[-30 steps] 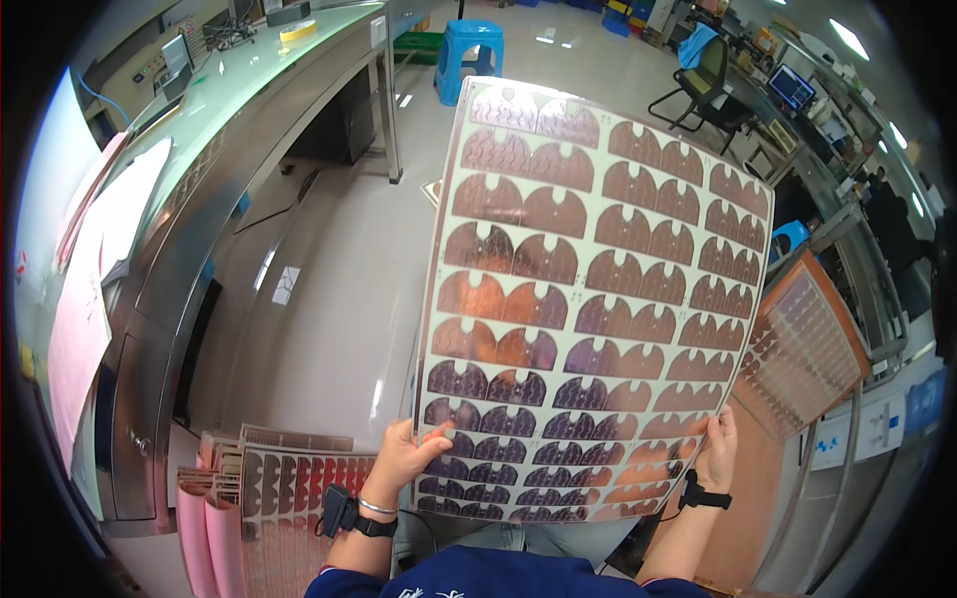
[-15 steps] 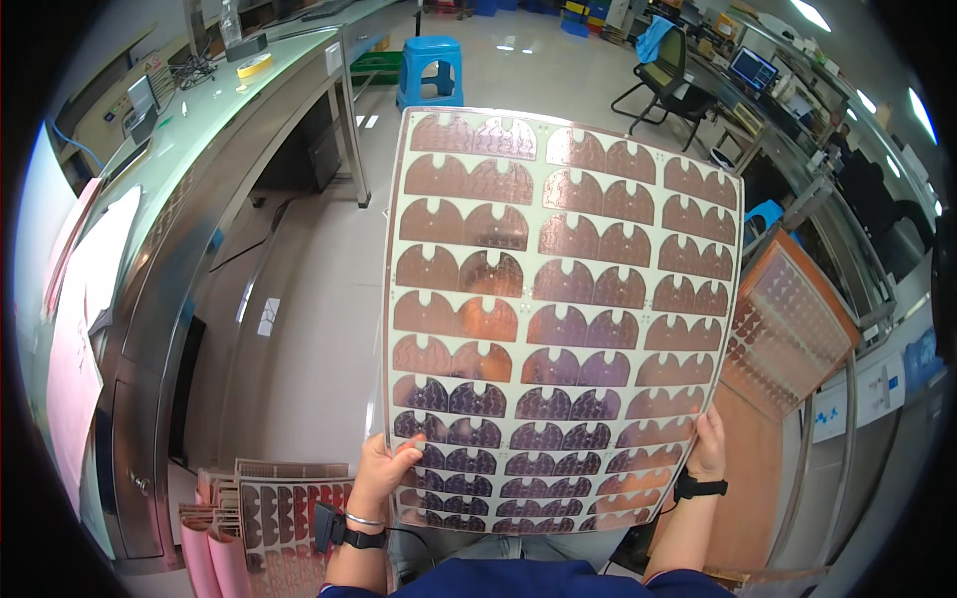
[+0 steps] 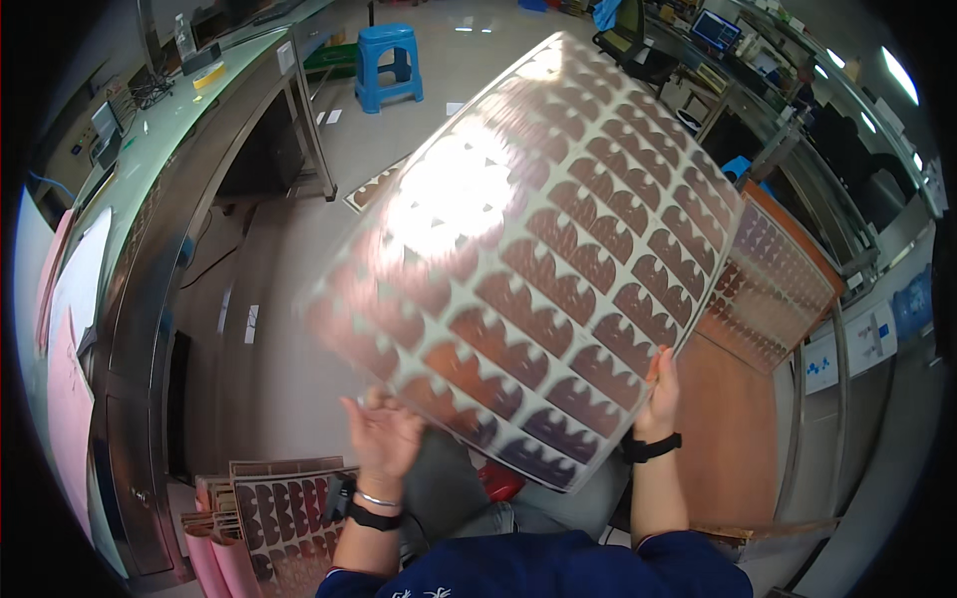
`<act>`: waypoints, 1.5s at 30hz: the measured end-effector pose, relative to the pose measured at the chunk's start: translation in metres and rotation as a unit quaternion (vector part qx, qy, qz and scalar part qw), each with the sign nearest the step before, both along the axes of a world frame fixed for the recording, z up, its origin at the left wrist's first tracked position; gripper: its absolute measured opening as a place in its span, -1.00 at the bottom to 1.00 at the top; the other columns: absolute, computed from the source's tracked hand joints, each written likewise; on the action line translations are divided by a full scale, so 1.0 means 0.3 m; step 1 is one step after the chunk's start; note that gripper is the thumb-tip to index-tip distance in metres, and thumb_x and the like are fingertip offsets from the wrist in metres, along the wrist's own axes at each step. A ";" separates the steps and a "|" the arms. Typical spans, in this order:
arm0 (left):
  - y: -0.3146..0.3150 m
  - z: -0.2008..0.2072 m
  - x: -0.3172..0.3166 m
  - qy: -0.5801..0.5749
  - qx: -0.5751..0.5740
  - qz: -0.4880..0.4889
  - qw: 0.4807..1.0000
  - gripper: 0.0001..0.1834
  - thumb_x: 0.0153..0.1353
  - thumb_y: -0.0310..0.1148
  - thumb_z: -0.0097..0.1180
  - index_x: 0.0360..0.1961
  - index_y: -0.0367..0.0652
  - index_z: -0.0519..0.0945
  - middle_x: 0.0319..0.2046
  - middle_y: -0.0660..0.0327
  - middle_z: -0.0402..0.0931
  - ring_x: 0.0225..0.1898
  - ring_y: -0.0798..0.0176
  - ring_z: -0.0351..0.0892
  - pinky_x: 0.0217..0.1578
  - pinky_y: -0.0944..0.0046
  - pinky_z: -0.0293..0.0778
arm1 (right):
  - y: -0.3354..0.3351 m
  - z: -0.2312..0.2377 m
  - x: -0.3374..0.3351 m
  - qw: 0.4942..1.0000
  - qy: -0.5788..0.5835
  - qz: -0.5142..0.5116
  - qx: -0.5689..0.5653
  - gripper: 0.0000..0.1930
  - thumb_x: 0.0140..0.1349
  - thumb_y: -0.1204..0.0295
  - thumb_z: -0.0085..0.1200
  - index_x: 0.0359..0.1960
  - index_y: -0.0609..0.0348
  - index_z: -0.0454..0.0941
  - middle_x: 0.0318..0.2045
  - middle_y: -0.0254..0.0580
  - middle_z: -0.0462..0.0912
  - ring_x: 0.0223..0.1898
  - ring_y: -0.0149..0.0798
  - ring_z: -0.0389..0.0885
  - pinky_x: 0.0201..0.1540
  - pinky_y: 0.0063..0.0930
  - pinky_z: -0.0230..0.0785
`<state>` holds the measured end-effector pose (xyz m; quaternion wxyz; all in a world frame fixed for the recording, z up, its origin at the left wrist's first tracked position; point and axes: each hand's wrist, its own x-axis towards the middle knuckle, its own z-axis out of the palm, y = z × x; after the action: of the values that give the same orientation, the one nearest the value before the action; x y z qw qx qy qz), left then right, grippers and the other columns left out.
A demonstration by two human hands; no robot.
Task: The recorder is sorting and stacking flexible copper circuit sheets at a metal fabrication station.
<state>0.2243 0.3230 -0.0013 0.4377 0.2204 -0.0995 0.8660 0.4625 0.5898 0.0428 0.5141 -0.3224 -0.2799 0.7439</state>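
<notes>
A large copper-patterned circuit board panel, printed with rows of paired rounded shapes, is held up before me, tilted with one corner pointing up. Bright glare washes out its upper left part. My right hand is closed on its lower right edge, fingers partly behind it. Just off the lower left edge, my left hand has its fingers apart and thumb out; its fingertips are close to the panel, and whether they touch it I cannot tell. Part of another patterned sheet shows beyond the panel's left edge.
Patterned panels with pink rolls stand low at the left. More panels lean on a brown board at the right. A long workbench runs along the left; a blue stool stands ahead.
The panel has turned clockwise, its left side swinging up. My left hand has let go of its left edge; my right hand has kept hold and moved slightly left and up.
</notes>
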 end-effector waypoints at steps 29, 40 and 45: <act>0.003 0.053 0.049 0.101 -0.550 0.133 0.819 -0.51 0.31 -0.27 -0.11 0.21 -0.24 0.20 0.06 0.16 0.36 0.02 0.33 0.40 -0.02 0.35 0.38 | 0.190 -0.119 0.376 0.997 -0.010 -0.008 -0.082 -0.63 0.35 0.42 -0.23 0.17 0.25 0.23 0.13 -0.05 0.38 0.14 -0.15 0.35 0.22 -0.16 0.18; 0.009 0.049 0.043 0.023 -0.595 0.128 0.793 -0.50 0.38 0.02 -0.37 0.06 -0.12 0.38 -0.32 0.27 0.52 -0.41 0.44 0.53 -0.50 0.48 0.46 | 0.196 -0.148 0.393 0.991 -0.026 0.002 -0.132 -0.82 0.28 0.46 -0.12 -0.14 0.24 0.41 -0.15 -0.14 0.54 -0.02 -0.22 0.45 0.13 -0.27 0.25; 0.005 0.061 0.046 0.001 -0.605 0.089 0.791 -0.49 0.38 0.03 -0.38 0.04 -0.13 0.39 -0.29 0.23 0.53 -0.37 0.40 0.55 -0.46 0.45 0.50 | 0.213 -0.169 0.407 0.990 -0.053 -0.024 -0.129 -0.84 0.27 0.45 -0.10 -0.18 0.24 0.41 -0.15 -0.15 0.53 0.00 -0.20 0.44 0.13 -0.24 0.25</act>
<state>0.2382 0.3245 0.0170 0.4028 -0.0810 0.4654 0.7839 0.5845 0.6537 -0.0079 0.4700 -0.4322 -0.2005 0.7430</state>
